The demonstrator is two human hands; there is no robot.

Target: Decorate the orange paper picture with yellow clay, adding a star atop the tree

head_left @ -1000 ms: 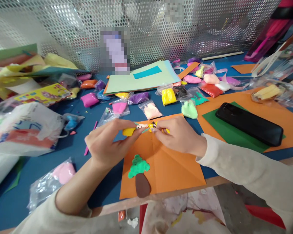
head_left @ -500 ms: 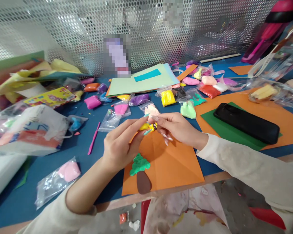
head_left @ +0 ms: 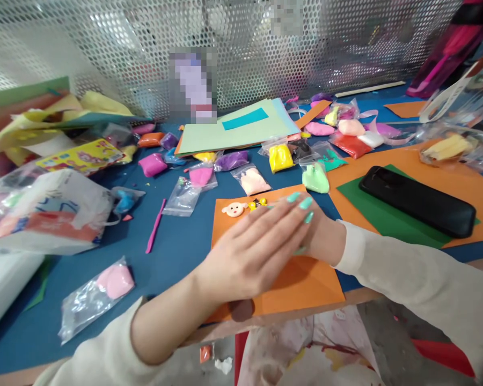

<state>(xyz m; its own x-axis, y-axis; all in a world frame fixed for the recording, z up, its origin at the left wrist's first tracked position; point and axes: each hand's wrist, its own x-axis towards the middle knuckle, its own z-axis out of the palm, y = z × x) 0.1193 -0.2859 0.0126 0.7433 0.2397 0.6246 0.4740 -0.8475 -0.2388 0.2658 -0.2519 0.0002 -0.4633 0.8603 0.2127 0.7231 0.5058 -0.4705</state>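
Note:
My left hand (head_left: pixel 253 252) lies flat across my right hand (head_left: pixel 324 238), its green-nailed fingers stretched out together. Whatever may be between the two palms is hidden, and most of my right hand's fingers are covered. Both hands are over an orange sheet of paper (head_left: pixel 317 292). Just beyond them on the sheet are a cream clay face (head_left: pixel 235 209) with round ears and a small yellow-and-black clay bee shape (head_left: pixel 257 203), partly covered by my fingers. Under my left wrist peeks a brown clay piece (head_left: pixel 241 310); the green clay beside it is out of sight.
Bags of coloured clay, such as a yellow one (head_left: pixel 280 158) and a mint one (head_left: pixel 315 178), lie behind the sheet. A black phone (head_left: pixel 418 201) rests at right. At left are a pink tool (head_left: pixel 155 226), a bagged pink clay (head_left: pixel 115 281) and a white package (head_left: pixel 64 212).
My hands were pinching a yellow clay piece; now my left hand lies flat over my right. The face and bee shape show on the sheet, while the green clay is covered.

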